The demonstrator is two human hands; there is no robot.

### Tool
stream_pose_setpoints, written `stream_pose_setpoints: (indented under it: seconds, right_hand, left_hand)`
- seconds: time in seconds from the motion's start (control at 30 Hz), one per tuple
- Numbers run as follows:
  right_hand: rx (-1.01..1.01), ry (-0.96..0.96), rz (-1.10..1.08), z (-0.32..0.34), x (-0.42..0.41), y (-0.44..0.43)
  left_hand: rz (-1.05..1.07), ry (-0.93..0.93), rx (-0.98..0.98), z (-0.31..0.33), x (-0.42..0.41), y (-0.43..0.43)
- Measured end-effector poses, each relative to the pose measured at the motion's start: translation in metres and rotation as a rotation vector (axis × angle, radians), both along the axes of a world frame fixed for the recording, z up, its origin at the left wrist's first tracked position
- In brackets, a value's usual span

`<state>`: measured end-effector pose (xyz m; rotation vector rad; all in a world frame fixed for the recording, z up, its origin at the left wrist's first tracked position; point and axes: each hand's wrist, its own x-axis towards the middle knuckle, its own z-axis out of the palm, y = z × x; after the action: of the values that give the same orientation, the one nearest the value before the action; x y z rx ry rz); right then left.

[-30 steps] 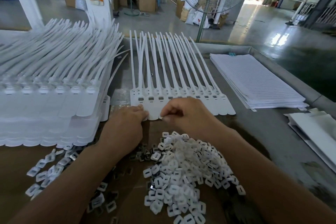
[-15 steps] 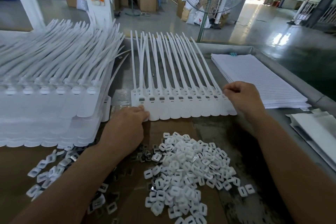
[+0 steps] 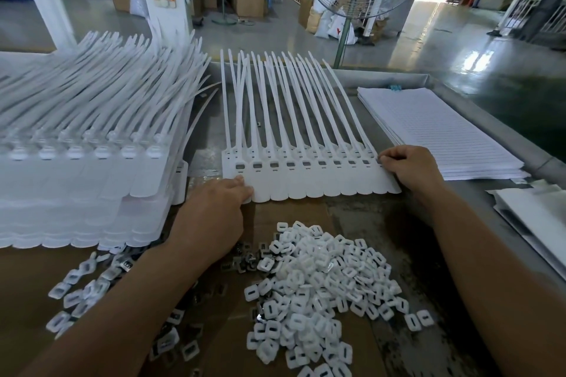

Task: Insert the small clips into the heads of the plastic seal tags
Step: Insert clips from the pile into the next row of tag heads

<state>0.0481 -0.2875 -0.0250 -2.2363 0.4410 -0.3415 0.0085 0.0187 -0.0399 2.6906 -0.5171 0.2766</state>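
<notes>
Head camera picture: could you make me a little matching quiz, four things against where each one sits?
Things:
1 strip of seal tags
2 pile of clips
3 stack of lined sheets
4 stacked tag strips

Places:
A table's right side
B nearest the camera, centre
C table's left side
D held at its ends by left hand and right hand

Pairs: 1-D, 2-B, 3-A, 4-C

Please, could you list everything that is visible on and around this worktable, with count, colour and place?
seal tag strip: one, white, table centre, tails pointing away
stacked tag strips: many, white, left
clips: large pile, white, front centre; some scattered front left
cardboard: one sheet, brown, under the clips
lined sheets: one stack, white, right
fan: one, grey, behind the table
left hand: fingertips on the strip's near left corner
right hand: pinches the strip's right end
</notes>
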Motion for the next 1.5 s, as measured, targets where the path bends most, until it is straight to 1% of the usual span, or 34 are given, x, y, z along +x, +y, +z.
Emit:
stream_pose_setpoints:
  seconds: [0.2, 0.33, 0.47, 0.6, 0.93, 1.2, 1.27, 1.33, 1.37, 1.43, 1.5]
  right_hand:
    - [0.014, 0.000, -0.023, -0.003, 0.002, 0.000]
    - [0.085, -0.002, -0.071, -0.001, 0.003, 0.000]
    - [0.188, 0.042, -0.120, 0.004, 0.005, 0.000]
    - [0.220, 0.056, -0.122, 0.006, 0.004, -0.002]
    - [0.215, 0.060, -0.120, 0.005, 0.003, -0.001]
    - [0.169, 0.012, -0.092, 0.002, -0.006, 0.000]
    - [0.114, -0.027, -0.100, 0.000, -0.010, 0.002]
    - [-0.009, -0.088, -0.117, 0.002, -0.014, 0.006]
    - [-0.057, -0.126, -0.111, 0.006, -0.016, 0.010]
    - [-0.062, -0.170, -0.025, 0.017, -0.022, 0.019]
    - [-0.021, -0.118, 0.192, 0.029, -0.032, 0.031]
  left_hand:
    - [0.000, -0.001, -0.019, 0.000, -0.001, 0.000]
    - [-0.001, 0.001, -0.018, 0.000, -0.001, 0.000]
    - [-0.001, 0.005, -0.018, 0.000, -0.001, 0.001]
    - [0.006, 0.003, -0.014, 0.000, 0.000, 0.001]
    - [0.016, 0.015, -0.011, -0.001, 0.001, 0.001]
    - [0.011, 0.033, 0.007, 0.002, 0.000, 0.001]
    - [0.008, 0.039, 0.006, 0.002, 0.000, 0.000]
    - [0.004, 0.040, 0.011, 0.002, 0.001, 0.000]
    - [0.003, 0.041, 0.013, 0.002, 0.001, 0.000]
    - [0.004, 0.041, 0.016, 0.003, 0.001, 0.001]
    - [0.005, 0.042, 0.018, 0.003, 0.000, 0.001]
